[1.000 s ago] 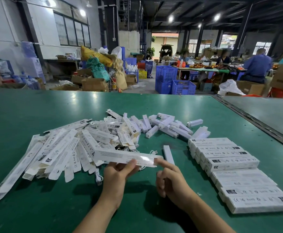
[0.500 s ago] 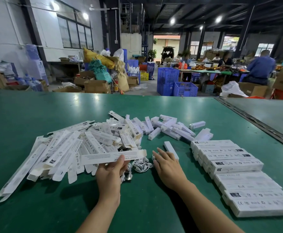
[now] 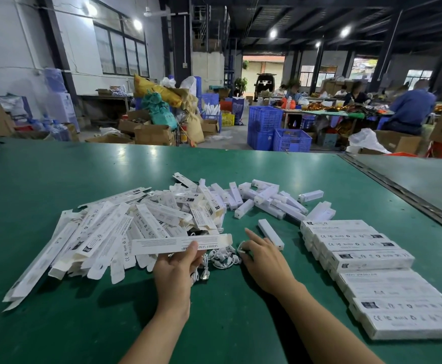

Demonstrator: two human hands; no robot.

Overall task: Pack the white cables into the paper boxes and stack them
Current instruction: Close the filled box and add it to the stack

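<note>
- The green table (image 3: pixel 57 179) lies under the white cables (image 3: pixel 222 256). It runs out of view on the near side and on both flanks.
- Left of the cables spreads 1 heap of flat paper boxes (image 3: pixel 104 232). They overlap too thickly to count, and the lower ones are hidden.
- Right of the cables stand the packed boxes (image 3: pixel 372 258) in stepped rows. About 8 printed tops show, the layers below are covered, and the nearest boxes are cut off by the frame edge.
- Beyond the cables sits a scatter of small white blocks (image 3: pixel 264 195), well over 10, too jumbled for an exact count.
- 1 paper box (image 3: pixel 180 244) hangs level just above and left of the cables, its print upside down.
- The left hand (image 3: pixel 174 269) grips that box with the thumb on top. Its other fingers are hidden, and it covers part of the cables.
- The right hand (image 3: pixel 264 256) lies palm down at the cables' right edge, forefinger stretched out. A white loop shows at its fingertips, but I cannot tell whether they pinch it.
- 1 loose white bar (image 3: pixel 271 235) lies just right of the cables.
- The cables are a small tangle on the table, and the separate coils cannot be counted.
</note>
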